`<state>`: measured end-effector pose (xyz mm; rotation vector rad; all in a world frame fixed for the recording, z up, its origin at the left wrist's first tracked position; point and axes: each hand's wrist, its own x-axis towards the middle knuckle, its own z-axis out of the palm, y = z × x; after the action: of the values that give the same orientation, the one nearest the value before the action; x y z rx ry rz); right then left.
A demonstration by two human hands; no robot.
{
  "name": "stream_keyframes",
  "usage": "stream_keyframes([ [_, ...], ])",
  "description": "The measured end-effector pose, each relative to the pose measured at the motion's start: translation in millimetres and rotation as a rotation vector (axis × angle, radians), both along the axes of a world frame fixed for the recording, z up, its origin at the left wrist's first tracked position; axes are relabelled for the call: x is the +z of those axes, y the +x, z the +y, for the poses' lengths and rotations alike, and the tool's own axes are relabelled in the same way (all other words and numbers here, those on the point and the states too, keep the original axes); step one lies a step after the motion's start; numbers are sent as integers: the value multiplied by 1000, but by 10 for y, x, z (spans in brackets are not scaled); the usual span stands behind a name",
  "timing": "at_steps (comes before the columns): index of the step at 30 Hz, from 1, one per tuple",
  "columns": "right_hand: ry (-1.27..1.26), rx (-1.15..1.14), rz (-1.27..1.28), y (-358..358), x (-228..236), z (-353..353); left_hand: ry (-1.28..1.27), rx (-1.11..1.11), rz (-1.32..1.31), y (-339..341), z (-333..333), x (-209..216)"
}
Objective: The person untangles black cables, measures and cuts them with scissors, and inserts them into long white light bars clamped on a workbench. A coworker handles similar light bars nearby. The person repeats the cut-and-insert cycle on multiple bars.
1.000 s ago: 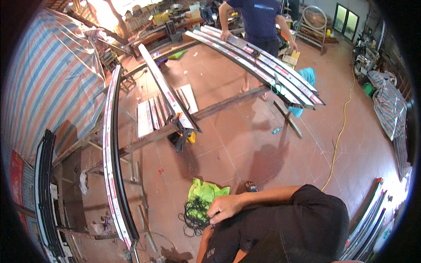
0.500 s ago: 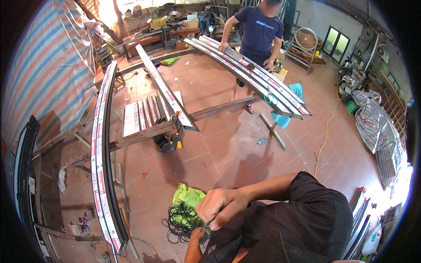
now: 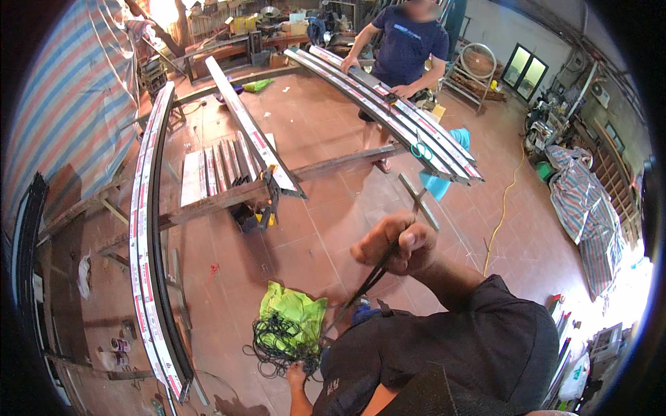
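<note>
My right hand (image 3: 397, 244) is raised in front of my chest, fingers closed around a doubled length of thin black cord. The black strands (image 3: 371, 283) run taut from it down to the left, passing behind my dark shirt. Low on the left, my left hand (image 3: 297, 378) grips at the lower edge of a tangled heap of black cord (image 3: 277, 341); its fingertips are partly hidden among the loops. The heap lies on a crumpled lime-green bag (image 3: 295, 308) on the floor.
Long film-wrapped profiles (image 3: 149, 236) rest on wooden supports (image 3: 208, 204) at left and centre. Across from me a person (image 3: 409, 48) handles more profiles (image 3: 388, 104), with teal scissors (image 3: 420, 147) on them. A yellow cable (image 3: 504, 208) crosses the tiled floor at right.
My right hand has risen up and away from the heap, drawing out black strands. My left hand has moved slightly left and down. The other person's near hand now rests on the profiles.
</note>
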<state>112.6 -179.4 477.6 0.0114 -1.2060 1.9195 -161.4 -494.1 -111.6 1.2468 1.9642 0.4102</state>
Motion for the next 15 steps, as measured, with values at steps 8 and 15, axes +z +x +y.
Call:
stream_keyframes([
  [8, -59, -401, -185, 713, -650, 534, 291, 643, -387, -82, 35, 1107],
  [15, -264, -14, -134, 1068, -824, 1045, 391, 757, -314, -174, 192, 2041],
])
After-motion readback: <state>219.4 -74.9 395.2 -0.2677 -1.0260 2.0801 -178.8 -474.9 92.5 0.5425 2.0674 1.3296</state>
